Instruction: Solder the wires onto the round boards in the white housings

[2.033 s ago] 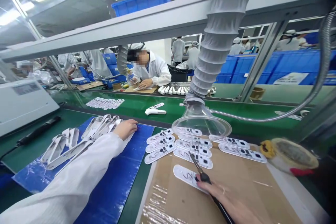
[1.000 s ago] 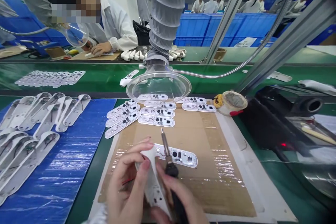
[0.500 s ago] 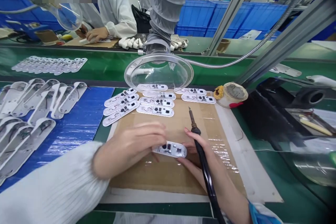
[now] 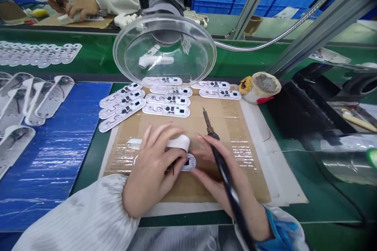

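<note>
My left hand point(image 4: 156, 170) grips a white curved plastic housing point(image 4: 181, 142) over the brown cardboard. A thin dark red wire shows by its thumb and fingertips. Partly hidden beneath those fingers is a white circuit board point(image 4: 191, 161) with rounded ends. A soldering iron point(image 4: 225, 176) lies in my right hand point(image 4: 225, 172), its tip pointing up and away from me. The right hand's thumb and fingers are spread near the board's right end; whether they touch it I cannot tell.
Several white boards point(image 4: 167, 110) lie at the cardboard's point(image 4: 203, 121) far side, below a round magnifier lens point(image 4: 165, 51). White housings point(image 4: 55, 96) rest on the blue mat point(image 4: 79, 133) at left. A pot with yellow sponge point(image 4: 262, 86) and a black stand point(image 4: 294, 106) are at right. Across, a co-worker's hand point(image 4: 82, 8) works.
A white housing is now in my left hand, over the board. Earlier that hand was at the board's left end. My right hand keeps the soldering iron. The view has tilted down.
</note>
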A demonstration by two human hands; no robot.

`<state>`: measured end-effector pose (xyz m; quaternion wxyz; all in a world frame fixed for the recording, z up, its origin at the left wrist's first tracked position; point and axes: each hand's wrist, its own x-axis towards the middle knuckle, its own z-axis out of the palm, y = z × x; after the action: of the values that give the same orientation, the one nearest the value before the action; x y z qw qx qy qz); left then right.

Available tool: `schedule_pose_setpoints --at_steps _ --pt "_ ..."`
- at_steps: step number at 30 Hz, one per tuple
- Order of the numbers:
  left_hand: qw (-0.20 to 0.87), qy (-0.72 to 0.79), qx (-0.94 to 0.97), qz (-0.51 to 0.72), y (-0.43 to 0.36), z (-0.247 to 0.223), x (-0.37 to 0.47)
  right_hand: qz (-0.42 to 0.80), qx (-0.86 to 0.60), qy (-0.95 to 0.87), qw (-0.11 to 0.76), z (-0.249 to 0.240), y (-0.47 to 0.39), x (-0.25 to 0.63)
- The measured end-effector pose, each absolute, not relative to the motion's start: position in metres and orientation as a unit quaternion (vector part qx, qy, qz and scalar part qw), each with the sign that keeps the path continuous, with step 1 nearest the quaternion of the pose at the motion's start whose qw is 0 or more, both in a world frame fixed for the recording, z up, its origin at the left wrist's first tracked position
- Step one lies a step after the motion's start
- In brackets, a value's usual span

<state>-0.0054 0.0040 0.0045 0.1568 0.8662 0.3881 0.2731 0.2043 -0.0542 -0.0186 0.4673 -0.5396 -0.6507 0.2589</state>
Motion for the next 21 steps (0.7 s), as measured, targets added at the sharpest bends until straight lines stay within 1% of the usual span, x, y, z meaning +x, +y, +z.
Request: schedule_pose_setpoints --at_steps 2,4,6,7,10,12,15,21 --pt "0.160 0.398 0.860 0.277 0.004 0.002 -0.003 0.201 -0.566 -0.601 0.527 -0.012 -0.058 0.216" --pt "0.160 0.403 0.857 0.279 0.006 0.001 -0.002 0.150 -0.553 -0.557 0.601 -0.007 -0.061 0.229" --pt "0.161 0.407 0.855 0.279 0.007 0.001 -0.002 0.138 -0.536 -0.530 0.642 -0.007 -0.063 0.239" --pt "0.161 0.408 0.854 0.280 0.007 0.001 -0.002 0.143 -0.541 -0.521 0.645 -0.008 -0.064 0.242" --pt "0.159 0.412 0.853 0.279 0.006 0.002 -0.001 0.173 -0.554 -0.534 0.615 -0.013 -0.065 0.243" --pt "0.155 0.411 0.853 0.281 0.006 0.002 -0.001 0.184 -0.534 -0.564 0.602 -0.016 -0.065 0.241" --pt "0.149 0.409 0.854 0.285 0.006 0.001 0.000 0.190 -0.518 -0.597 0.583 -0.016 -0.064 0.241" --pt "0.136 0.408 0.855 0.290 0.006 0.001 0.001 0.196 -0.532 -0.617 0.545 -0.013 -0.064 0.245"
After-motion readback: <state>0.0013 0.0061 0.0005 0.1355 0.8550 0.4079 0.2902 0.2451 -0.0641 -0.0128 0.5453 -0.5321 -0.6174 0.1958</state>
